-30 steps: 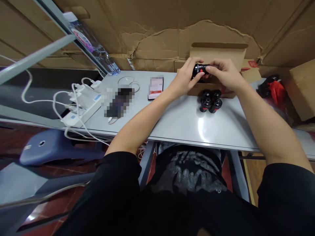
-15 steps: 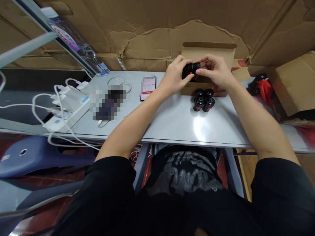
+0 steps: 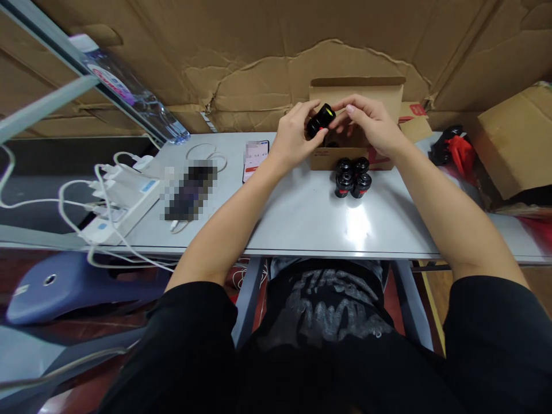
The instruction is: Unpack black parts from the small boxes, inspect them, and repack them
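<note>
A short black flashlight point(image 3: 322, 118) with a yellow-green spot in its lens end is held in my left hand point(image 3: 296, 133), tilted up to the right. My right hand point(image 3: 374, 122) is beside the lens end, fingers apart and holding nothing; whether a fingertip touches the flashlight is unclear. Both hands are over an open cardboard box point(image 3: 321, 159) whose lid stands up at the back; its inside is mostly hidden. In front of the box, several black flashlights point(image 3: 353, 179) with red marks stand upright in a cluster on the grey table point(image 3: 302, 224).
Left on the table are a phone point(image 3: 255, 160), a pixelated dark object point(image 3: 190, 192) and a white power strip point(image 3: 116, 215) with cables. A water bottle point(image 3: 133, 95) leans behind the shelf frame. At right lie a red bag point(image 3: 461, 156) and a cardboard box point(image 3: 517, 138).
My right hand has let go of the flashlight and opened. The flashlight has turned in my left hand, so its lens end now shows. The whole view has shifted slightly.
</note>
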{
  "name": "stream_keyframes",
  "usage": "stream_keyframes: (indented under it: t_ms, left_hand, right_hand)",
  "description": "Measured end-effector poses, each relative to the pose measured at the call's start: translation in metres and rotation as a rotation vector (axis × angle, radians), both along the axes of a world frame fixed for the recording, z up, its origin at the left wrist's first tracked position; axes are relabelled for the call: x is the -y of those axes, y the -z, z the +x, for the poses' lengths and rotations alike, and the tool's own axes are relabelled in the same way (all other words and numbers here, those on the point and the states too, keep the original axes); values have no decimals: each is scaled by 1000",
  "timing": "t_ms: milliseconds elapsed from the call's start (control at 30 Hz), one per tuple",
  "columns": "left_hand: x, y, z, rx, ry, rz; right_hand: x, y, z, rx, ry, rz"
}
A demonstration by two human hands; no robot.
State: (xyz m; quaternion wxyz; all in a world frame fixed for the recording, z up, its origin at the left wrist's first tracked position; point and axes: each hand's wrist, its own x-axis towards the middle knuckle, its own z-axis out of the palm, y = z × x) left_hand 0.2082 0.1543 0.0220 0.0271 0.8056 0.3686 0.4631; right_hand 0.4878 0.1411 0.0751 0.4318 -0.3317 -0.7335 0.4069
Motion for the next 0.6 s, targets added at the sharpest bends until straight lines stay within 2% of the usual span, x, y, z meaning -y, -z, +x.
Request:
stream_keyframes:
  t_ms: [100,233,400,467,600]
  left_hand:
    - [-1,2,-2,-31,-30,51]
    - [7,-5,-2,-2,-46,76]
    - [6,-10,5,59,-54,55]
    - [0,-12,9,49,-21,19]
    - [-20,-21,14,-3,129,-87]
  right_hand:
    - [-1,0,0,-39,36,-17]
    - [-6,1,-2,-64,135,-67]
    - [-11,8,-4,-62,120,-70]
    - [-14,12,-6,-75,124,-62]
    - [-19,17,-9,-107,176,-102]
